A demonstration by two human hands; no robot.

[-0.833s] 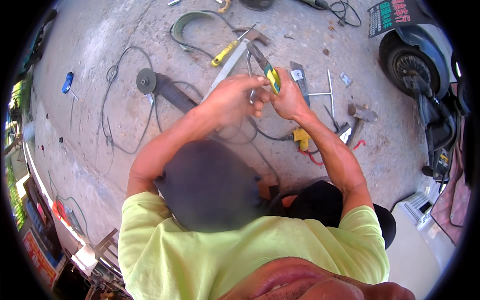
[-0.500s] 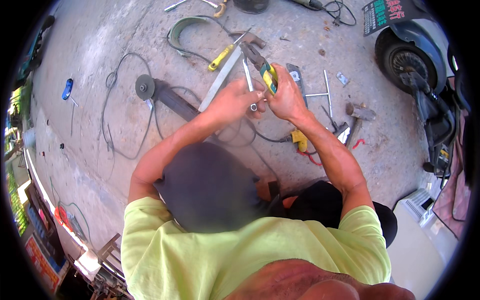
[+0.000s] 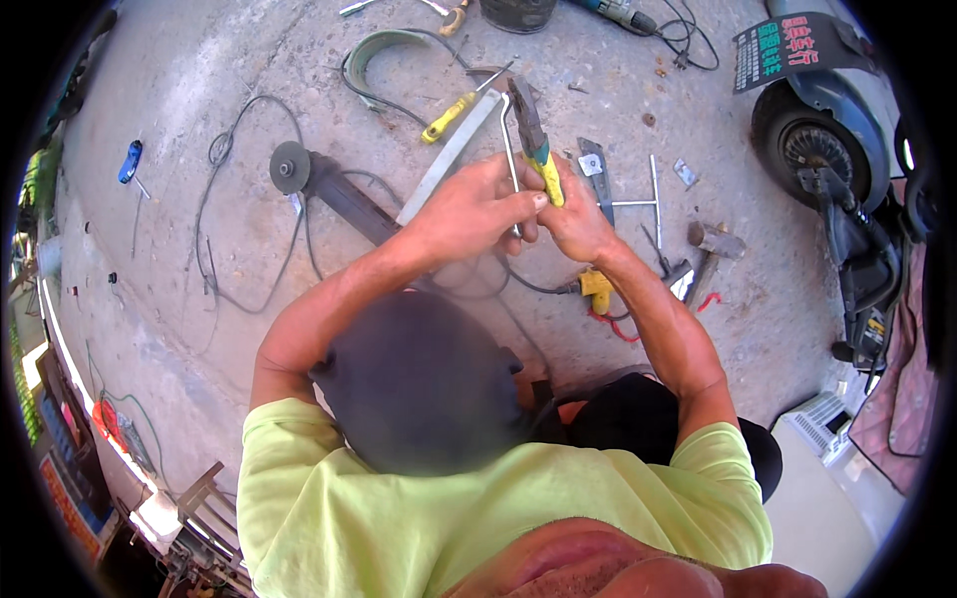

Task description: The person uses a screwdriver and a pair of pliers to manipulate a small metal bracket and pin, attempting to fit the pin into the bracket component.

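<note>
Pinched in my left hand (image 3: 478, 207) is a slim metal rod (image 3: 511, 140) with a bent upper tip; its lower end is partly hidden by my fingers. My right hand (image 3: 578, 221) grips a pair of pliers (image 3: 529, 122) with yellow-green handles. Their jaws point away from me, just right of the rod; whether the two touch I cannot tell. Both hands are close together, my left thumb against the pliers' handle side. Below them on the floor lie a flat metal bar (image 3: 449, 159) and a yellow-handled screwdriver (image 3: 449, 117).
An angle grinder (image 3: 344, 199) lies left of my hands, its cord looping around. Right are a T-handle wrench (image 3: 655, 189), a hammer (image 3: 716, 241) and a yellow socket (image 3: 596, 289). A drill (image 3: 620, 13) lies far off. A scooter wheel (image 3: 819, 149) stands at far right.
The pliers have turned from leaning left across the rod's tip to pointing more straight away. Their handles look closer together, and my left thumb has come over beside them.
</note>
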